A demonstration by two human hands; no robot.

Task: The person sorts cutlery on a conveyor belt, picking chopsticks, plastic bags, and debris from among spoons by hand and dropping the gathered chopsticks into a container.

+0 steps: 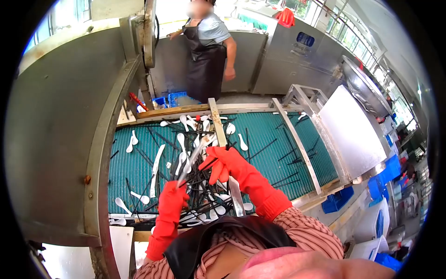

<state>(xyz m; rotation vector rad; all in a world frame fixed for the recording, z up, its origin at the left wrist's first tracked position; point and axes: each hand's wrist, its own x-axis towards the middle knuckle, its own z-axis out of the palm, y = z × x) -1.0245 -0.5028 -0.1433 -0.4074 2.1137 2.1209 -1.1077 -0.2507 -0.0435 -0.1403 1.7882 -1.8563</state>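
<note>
Both my hands wear red rubber gloves over a green ribbed conveyor belt point(255, 135). My left hand point(172, 202) is closed around the lower end of a long, pale, blurred utensil point(189, 162), whose kind I cannot make out. My right hand point(222, 165) is bent over the pile, its fingers curled around dark sticks that look like chopsticks. Beneath my hands lies a tangled heap of black chopsticks point(200, 188) and white spoons point(181, 140). A long white strip-like piece point(157, 169) rests left of the heap.
Metal crossbars point(297, 146) span the belt, one between my arms. A tall steel panel point(60, 130) stands at left, a white board point(353, 130) at right. Across the belt stands a person in a dark apron point(204, 60). Blue crates point(337, 200) sit on the floor.
</note>
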